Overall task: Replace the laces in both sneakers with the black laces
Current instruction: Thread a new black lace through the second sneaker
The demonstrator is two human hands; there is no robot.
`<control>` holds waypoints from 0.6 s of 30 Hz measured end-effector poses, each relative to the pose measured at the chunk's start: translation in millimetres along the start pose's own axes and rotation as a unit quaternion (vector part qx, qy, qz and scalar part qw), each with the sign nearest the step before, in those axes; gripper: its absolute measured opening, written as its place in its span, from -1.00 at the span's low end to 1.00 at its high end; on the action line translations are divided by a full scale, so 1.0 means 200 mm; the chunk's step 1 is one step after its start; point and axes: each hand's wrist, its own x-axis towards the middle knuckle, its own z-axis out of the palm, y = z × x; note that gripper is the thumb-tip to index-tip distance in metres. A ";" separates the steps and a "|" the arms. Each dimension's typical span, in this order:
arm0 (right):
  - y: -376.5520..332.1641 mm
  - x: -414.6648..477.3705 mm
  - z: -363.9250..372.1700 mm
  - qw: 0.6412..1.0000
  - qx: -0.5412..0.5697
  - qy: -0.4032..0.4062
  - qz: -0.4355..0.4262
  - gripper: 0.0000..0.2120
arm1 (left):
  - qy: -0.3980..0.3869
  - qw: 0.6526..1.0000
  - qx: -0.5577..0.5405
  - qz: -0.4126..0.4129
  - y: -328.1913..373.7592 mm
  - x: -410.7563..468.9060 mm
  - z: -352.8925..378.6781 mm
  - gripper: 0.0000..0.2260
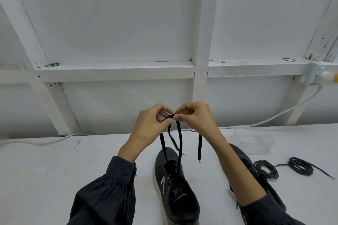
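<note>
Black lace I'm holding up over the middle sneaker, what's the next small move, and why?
Probably lower one free end and thread it through the next open eyelet. The left hand and right hand pinch the black lace above the sneaker, two strands run down into it, and an end hangs loose.

Right forearm (237, 166) covers most of the right-hand sneaker (239, 153). The middle sneaker (175, 188) loses its heel to the bottom edge, its insole print too small to read. The black lace (180, 140) vanishes between pinching fingers (164, 122).
</note>
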 end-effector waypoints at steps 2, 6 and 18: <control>0.00 -0.01 -0.01 0.999 -0.031 -0.042 -0.006 -0.93 | -0.002 0.999 0.020 0.030 0.00 0.00 0.00 -0.77; -0.03 -0.04 -0.06 0.985 0.031 -0.165 0.035 -0.90 | -0.007 0.998 0.037 0.058 -0.01 0.00 0.00 -0.73; -0.03 -0.06 -0.07 0.946 0.240 -0.198 0.089 -0.87 | -0.018 0.987 -0.149 0.063 -0.02 -0.05 -0.01 -0.75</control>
